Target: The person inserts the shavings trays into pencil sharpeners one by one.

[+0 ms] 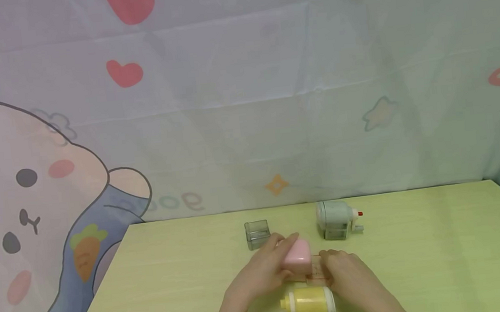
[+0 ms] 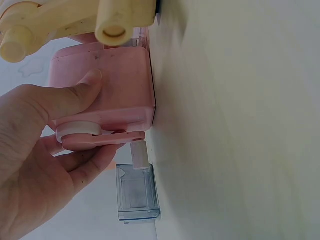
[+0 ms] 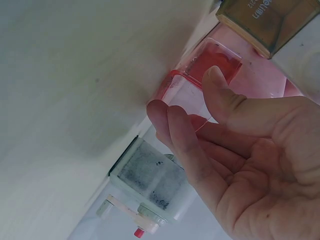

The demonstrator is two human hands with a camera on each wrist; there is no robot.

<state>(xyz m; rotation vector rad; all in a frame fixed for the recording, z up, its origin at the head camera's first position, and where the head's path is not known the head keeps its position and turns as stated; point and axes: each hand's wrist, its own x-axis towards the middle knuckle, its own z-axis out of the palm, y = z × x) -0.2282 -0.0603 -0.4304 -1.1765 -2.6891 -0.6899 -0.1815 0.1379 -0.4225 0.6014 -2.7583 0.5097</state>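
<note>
A pink crank pencil sharpener (image 1: 299,255) stands near the middle of the table. My left hand (image 1: 261,271) grips its body, thumb flat on one side in the left wrist view, fingers behind near the pink crank (image 2: 107,140). At the sharpener's other end, my right hand (image 1: 350,271) pinches a clear shavings drawer (image 3: 186,100) with a red edge between thumb and fingers. The drawer sticks partly out of the pink body. Just in front of both hands sits a yellow pencil sharpener (image 1: 310,305), cut off by the lower frame edge.
Behind the left hand lies a loose transparent grey drawer (image 1: 257,234). A pale blue-grey crank sharpener (image 1: 336,218) stands behind the right hand, its crank pointing right. The light yellow-green table (image 1: 444,248) ends at a printed cloth backdrop (image 1: 239,142).
</note>
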